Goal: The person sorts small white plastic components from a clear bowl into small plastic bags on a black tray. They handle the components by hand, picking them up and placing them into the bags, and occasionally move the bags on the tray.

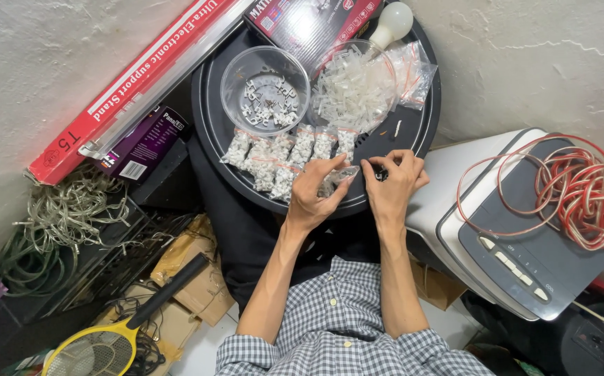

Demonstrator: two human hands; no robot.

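My left hand (314, 193) pinches a small clear plastic bag (344, 175) of white clips over the near edge of a round black tray (208, 122). My right hand (394, 182) meets it at the bag's right end, fingers closed on the bag's mouth. A row of several filled, sealed little bags (282, 154) lies just beyond my hands on the tray. Behind them stand a clear bowl (265, 89) with a few white clips and a second clear bowl (354, 85) heaped with white plastic pieces.
Empty zip bags (414, 69), a light bulb (393, 21) and a red-black box (314, 21) sit at the tray's far side. A long red box (135, 87) leans left. A white-grey appliance (518, 244) with coiled red-white wire (581, 191) stands right. Below left lie cardboard boxes (190, 278) and a yellow racket-shaped swatter (96, 348).
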